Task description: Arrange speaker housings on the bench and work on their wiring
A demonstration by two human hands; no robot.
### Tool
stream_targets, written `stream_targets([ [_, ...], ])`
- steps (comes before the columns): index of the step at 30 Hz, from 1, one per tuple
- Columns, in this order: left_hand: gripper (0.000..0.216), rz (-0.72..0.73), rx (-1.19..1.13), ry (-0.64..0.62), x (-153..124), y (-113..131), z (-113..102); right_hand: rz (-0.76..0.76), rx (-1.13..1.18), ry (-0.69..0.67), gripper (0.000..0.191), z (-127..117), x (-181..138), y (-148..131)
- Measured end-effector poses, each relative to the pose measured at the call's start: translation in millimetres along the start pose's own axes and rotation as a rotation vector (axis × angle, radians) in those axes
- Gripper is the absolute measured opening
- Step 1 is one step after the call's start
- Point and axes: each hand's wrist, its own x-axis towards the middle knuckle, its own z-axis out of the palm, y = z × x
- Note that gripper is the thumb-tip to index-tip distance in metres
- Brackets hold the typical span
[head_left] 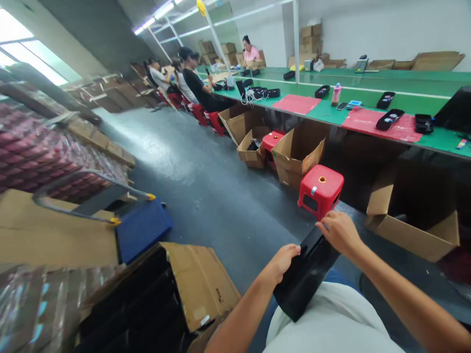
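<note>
Head view: both hands grip the black case point(305, 279) on the lap, its long axis slanting up-right; right hand point(340, 231) holds the top end, left hand point(284, 261) the near edge.

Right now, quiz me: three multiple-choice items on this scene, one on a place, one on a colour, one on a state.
1. Where is the nearest stool? A) on the floor by the bench B) on the bench C) inside a box
2. Its colour? A) blue B) red C) green
3. The black case is: A) lying in a box B) held by both hands C) on the floor

Answers: 1 A, it stands on the grey floor beside the bench. 2 B, its top is red. 3 B, the left hand and right hand grip its upper edge.
</note>
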Motion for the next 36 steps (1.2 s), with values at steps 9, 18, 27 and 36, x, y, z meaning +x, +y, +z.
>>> stream_targets([
  [9, 0.047, 0.054, -0.161, 0.057, 100.8, 70.8, -5.2, 0.09, 0.302, 0.349, 0.022, 52.6, 59.2, -25.2],
  [18, 0.047, 0.094, -0.076, -0.09, 226.4, 167.6, -28.4, 0.273, 0.429, 0.591, 0.023, 53.4, 193.8, 21.9],
  [27, 0.039, 0.098, 0.144, -0.313, 336.1, 264.3, -35.2, 0.587, 0.416, 0.774, 0.014, 21.2, 305.7, 65.0],
  [36, 0.035, 0.048, 0.27, -0.433, 407.7, 300.9, 12.8, 0.792, 0.415, 0.842, 0.014, 9.0, 339.8, 130.6],
])
